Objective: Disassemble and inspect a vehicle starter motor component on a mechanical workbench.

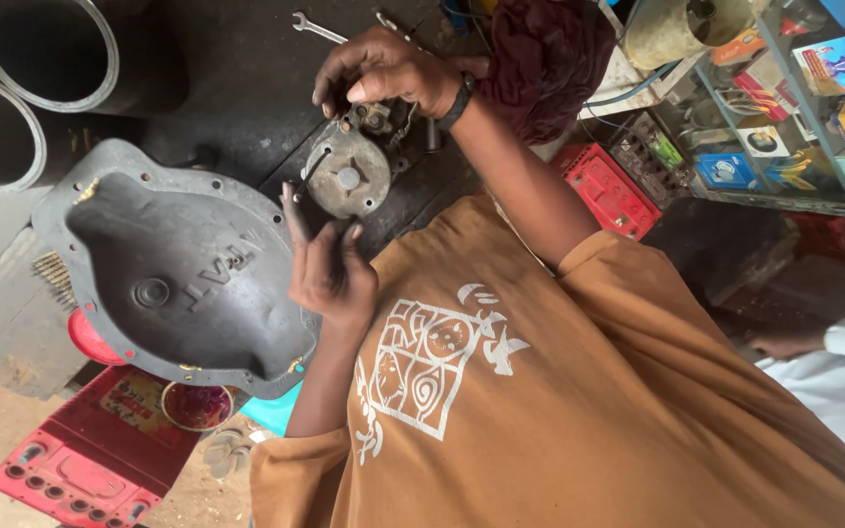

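Note:
A round grey metal part (347, 176) with a small mechanical assembly on top lies on the dark bench (237, 88). My right hand (379, 70), a black band on its wrist, is curled over the assembly's upper end and grips it. My left hand (330, 276) sits just below the part and holds a thin screwdriver-like tool (303, 181) whose tip touches the round plate's left edge. My orange printed shirt fills the lower right.
A large grey cast metal cover (178, 274) lies left of my hands. Two black pipes (41, 49) sit top left, with a wrench (317, 27) above them. A red battery case (606, 191), a maroon cloth (550, 59), shelves of boxes (814, 98) and another person's hand (784, 344) are to the right.

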